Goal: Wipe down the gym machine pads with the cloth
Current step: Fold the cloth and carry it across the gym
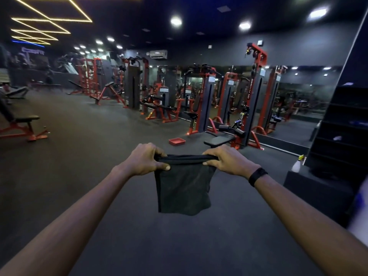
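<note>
at frame centre the left hand (146,159) and right hand (226,161) each grip a top corner of the black cloth (182,188), no pad wiped yet, so next is likely reaching the seat pad (220,140) ahead.

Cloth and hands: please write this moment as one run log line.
phase: pre-wipe | left hand: grips cloth top edge | right hand: grips same edge | cloth: hanging, touching no pad | nearest seat pad: ahead
</note>
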A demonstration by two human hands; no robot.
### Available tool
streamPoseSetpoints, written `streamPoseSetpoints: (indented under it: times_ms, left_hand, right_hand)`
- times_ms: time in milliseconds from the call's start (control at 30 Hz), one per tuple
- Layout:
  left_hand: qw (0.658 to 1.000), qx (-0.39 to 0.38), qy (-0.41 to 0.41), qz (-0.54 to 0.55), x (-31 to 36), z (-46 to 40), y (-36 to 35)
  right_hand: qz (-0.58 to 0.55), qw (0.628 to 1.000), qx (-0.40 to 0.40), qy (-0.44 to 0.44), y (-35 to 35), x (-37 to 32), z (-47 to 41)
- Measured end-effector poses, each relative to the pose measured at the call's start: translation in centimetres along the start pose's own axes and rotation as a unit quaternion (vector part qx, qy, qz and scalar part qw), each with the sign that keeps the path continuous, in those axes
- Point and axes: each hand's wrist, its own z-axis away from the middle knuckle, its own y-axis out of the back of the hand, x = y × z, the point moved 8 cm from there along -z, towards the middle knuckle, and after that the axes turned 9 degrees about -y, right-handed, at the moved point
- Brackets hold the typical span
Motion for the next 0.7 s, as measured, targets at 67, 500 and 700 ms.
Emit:
streamPoseSetpoints:
  times_ms: [67, 500, 700]
  left_hand:
    - [1.0, 0.002, -0.008, -0.004, 0.1, -0.6, -0.2]
    - [0.998, -0.027, -0.053, -0.009, -0.2, -8.1, -4.9]
    - [0.996, -0.052, -0.073, -0.017, -2.5, -14.9, -8.6]
  right_hand:
    - [-0.007, 1.0, -0.003, -0.006, -0.1, 0.5, -0.1]
    - [-0.006, 0.999, 0.009, -0.041, -1.5, 7.8, -2.6]
    - [-0.014, 0.998, 0.021, -0.053, -2.8, 14.0, -6.1]
